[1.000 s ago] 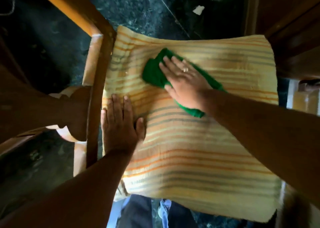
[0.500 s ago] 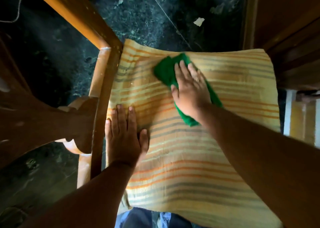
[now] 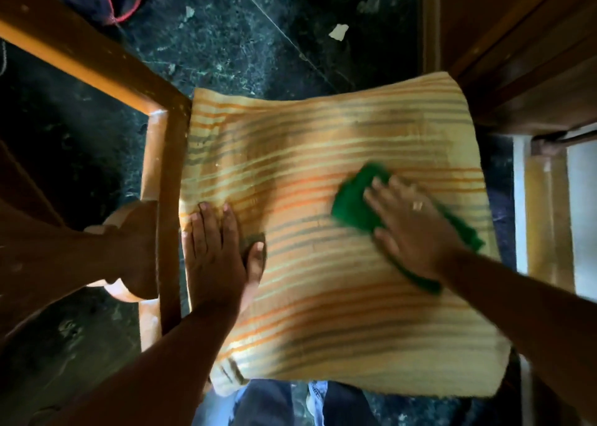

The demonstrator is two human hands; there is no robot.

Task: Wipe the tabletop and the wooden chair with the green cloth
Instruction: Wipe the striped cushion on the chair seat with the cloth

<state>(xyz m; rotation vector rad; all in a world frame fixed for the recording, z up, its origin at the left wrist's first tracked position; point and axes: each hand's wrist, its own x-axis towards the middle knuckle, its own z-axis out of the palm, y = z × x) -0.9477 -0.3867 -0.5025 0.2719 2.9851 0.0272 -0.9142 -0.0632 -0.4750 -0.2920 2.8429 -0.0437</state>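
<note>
Wiping the striped seat cushion of the wooden chair [image 3: 161, 167] with the green cloth [image 3: 355, 205].

The right hand [image 3: 416, 228], fingers spread, presses the cloth flat on the cushion's [image 3: 323, 141] right side; the left hand [image 3: 216, 251], flat and open, pins the left edge. Best to make overlapping strokes with even pressure, steadying the cushion so it doesn't slide.

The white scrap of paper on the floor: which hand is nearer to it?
Right. The right hand presses the green cloth on the striped cushion, almost directly below the paper scrap in the picture. The left hand lies flat at the cushion's left edge, farther away.
</note>
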